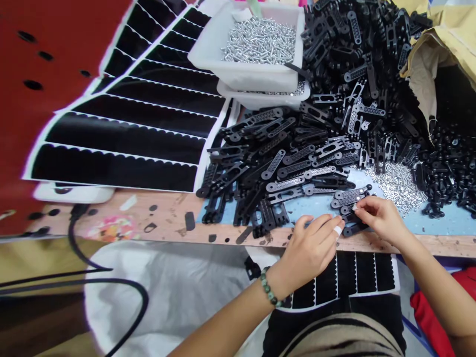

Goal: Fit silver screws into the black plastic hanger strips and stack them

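Observation:
At the table's front edge, several black plastic link arms (348,198) lie side by side, with small silver dots on them. My right hand (381,218) is over their right end, thumb and finger pinched together at a link; a tiny pale spot shows at the fingertips, too small to name. From the left, my left hand (312,248) reaches to the same links, its fingers stretched out and thumb apart. Its fingertips are at the edge of the nearer links, and whether they press on them is unclear. White tape wraps one finger.
A heap of black link arms (275,163) spreads across the table. Loose silver hardware (399,186) lies right of my hands. Silver pins fill a white tub (208,54) stacked on another. Black strip sheets (130,134) lie left; a torn paper sack (427,84) stands right.

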Tool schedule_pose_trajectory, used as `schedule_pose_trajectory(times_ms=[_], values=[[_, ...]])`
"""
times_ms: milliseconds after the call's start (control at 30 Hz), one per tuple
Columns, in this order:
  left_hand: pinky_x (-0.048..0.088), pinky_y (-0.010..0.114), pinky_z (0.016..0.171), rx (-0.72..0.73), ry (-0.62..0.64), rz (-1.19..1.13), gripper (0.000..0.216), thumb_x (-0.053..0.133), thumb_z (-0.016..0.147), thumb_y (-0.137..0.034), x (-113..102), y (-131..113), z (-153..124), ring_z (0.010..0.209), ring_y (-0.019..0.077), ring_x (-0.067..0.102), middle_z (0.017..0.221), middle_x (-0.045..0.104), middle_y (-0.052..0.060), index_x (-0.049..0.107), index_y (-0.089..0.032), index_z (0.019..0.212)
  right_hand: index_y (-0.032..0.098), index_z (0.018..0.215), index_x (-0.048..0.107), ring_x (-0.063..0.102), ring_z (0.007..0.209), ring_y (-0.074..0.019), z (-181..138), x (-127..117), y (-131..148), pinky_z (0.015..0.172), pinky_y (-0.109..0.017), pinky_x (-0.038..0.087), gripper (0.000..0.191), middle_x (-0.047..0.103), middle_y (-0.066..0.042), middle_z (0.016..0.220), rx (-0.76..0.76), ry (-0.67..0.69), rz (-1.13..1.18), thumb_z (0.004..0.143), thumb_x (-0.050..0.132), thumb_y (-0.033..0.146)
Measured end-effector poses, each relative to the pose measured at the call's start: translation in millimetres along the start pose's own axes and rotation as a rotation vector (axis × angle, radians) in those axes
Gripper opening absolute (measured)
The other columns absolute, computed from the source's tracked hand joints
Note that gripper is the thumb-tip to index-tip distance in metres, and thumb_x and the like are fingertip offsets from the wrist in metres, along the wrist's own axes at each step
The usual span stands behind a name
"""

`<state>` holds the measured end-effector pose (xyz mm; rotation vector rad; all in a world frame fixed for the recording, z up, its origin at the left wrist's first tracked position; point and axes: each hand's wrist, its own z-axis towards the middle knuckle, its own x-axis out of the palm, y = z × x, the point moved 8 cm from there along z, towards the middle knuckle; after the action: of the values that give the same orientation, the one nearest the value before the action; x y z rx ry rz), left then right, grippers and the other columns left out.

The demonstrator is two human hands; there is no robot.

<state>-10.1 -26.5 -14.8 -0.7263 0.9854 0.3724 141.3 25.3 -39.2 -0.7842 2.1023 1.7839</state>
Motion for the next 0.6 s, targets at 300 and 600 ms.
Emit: schedule_pose_trajectory(times_ms=[300,600], values=[[0.031,0.044,0.093,-0.063,0.012,0.077,0.031,0.048,0.090,-0.018,5,-7,9,0.106,0.0230,0.056,0.113,0.067,0.007,0.059,-0.017,0.119,0.020,0.094,0.056,0.060,0.073,-0.0191,-4,2,22,0.066,-0.031,0.048,0.010,0.064,-0.004,0.079,-0.146,-0.076,-0.421,0.084,0.056,0.020],[0.036,0.047,0.090,0.013,-0.068,0.017,0.034,0.051,0.088,-0.015,-4,-17,11,0.103,0.0268,0.057,0.113,0.065,0.012,0.056,-0.018,0.122,0.023,0.084,0.054,0.056,0.073,-0.0195,-115,-83,-17,0.072,-0.035,0.048,0.009,0.058,-0.004,0.077,-0.149,-0.656,-0.387,0.088,0.055,0.031]])
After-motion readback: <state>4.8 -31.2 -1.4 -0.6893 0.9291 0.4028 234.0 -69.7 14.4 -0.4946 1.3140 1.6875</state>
